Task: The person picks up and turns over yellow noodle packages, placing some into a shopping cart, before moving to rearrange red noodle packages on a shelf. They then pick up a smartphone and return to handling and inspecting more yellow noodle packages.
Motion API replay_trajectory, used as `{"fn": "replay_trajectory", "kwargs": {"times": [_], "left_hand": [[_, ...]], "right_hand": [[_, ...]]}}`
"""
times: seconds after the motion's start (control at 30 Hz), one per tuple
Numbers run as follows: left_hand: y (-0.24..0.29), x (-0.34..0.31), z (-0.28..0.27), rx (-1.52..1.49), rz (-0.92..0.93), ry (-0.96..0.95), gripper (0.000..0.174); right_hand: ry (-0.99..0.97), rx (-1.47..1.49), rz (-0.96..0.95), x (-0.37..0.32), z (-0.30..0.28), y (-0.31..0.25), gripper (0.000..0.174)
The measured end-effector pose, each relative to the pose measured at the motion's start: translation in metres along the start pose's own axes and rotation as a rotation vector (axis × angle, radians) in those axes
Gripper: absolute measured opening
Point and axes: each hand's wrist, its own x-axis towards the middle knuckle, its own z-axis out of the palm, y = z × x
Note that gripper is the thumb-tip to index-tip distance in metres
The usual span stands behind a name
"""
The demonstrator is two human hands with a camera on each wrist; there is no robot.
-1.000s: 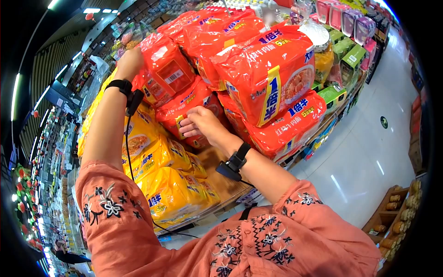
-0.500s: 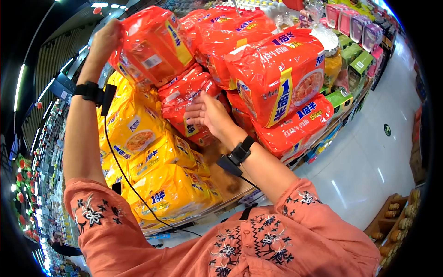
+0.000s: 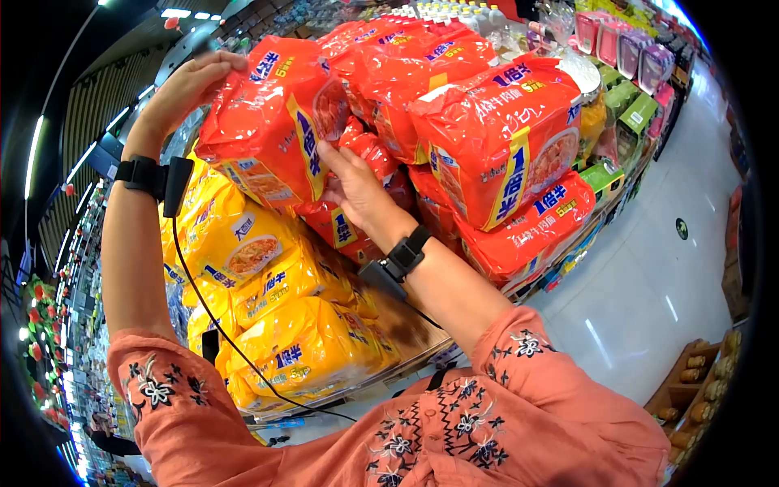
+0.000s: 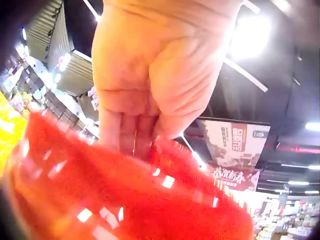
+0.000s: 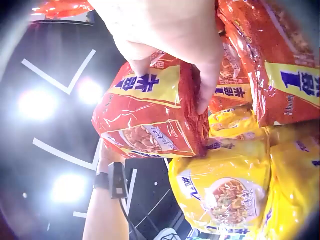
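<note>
Lift in hand. You hold the red film multipack of instant noodles with a yellow band (image 3: 268, 122) raised clear of the display, above the stacked yellow film noodle packs (image 3: 276, 276) and just left of the pile of red film noodle packs (image 3: 487, 138). It is tilted, printed face toward you.

Your left hand (image 3: 191, 81) grips its upper left end, the fingers (image 4: 125, 135) curled over the film edge. Your right hand (image 3: 357, 191) is closed on the lower right end: the right wrist view shows thumb and forefinger pinching the crimped seam. Both hands thus hold one pack, which touches nothing else that can be made out.

Judged from the glossy, slack film, any further move calls for keeping both grips firm and the pack level, and for clearing the overhanging red pack beside your right wrist.

Surface and room: the packs rest on a low wooden display platform (image 3: 398, 325) in a shop aisle. Green cartons (image 3: 621, 101) and pink lidded containers (image 3: 617, 40) lie beyond, over a pale glossy tiled floor (image 3: 649, 268). A dark ceiling carries strip lights and a hanging printed banner (image 4: 235, 145).
</note>
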Motion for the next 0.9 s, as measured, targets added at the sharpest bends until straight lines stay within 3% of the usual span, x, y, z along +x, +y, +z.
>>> {"fn": "replay_trajectory", "kwargs": {"times": [0.13,0.23,0.43,0.57,0.7,0.73,0.83,0.9], "left_hand": [[0.016,0.004,0.019,0.184,-0.115,0.073,0.033],[0.009,0.022,0.01,0.387,0.06,0.007,0.03],[-0.002,0.037,-0.009,0.33,0.143,0.146,0.027],[-0.026,0.046,-0.026,0.405,0.167,0.164,0.028],[-0.046,0.046,-0.009,0.41,0.14,0.222,0.026],[-0.053,0.049,-0.007,0.464,0.169,0.209,0.026],[-0.066,0.054,0.008,0.537,0.286,0.19,0.022],[-0.07,0.061,0.016,0.545,0.262,0.166,0.018]], "right_hand": [[0.033,0.005,-0.107,0.009,-0.002,0.015,0.059],[0.052,-0.052,-0.175,0.025,0.0,0.013,0.058],[0.032,-0.141,-0.295,0.029,0.027,-0.012,0.063],[0.184,-0.362,-0.34,0.053,0.021,0.028,0.079],[0.17,-0.292,-0.281,0.042,0.025,0.04,0.064],[0.202,-0.267,-0.288,0.036,0.027,0.043,0.053],[0.165,-0.106,-0.214,0.03,0.022,0.049,0.05],[0.162,-0.09,-0.191,0.029,0.017,0.056,0.051]]}}
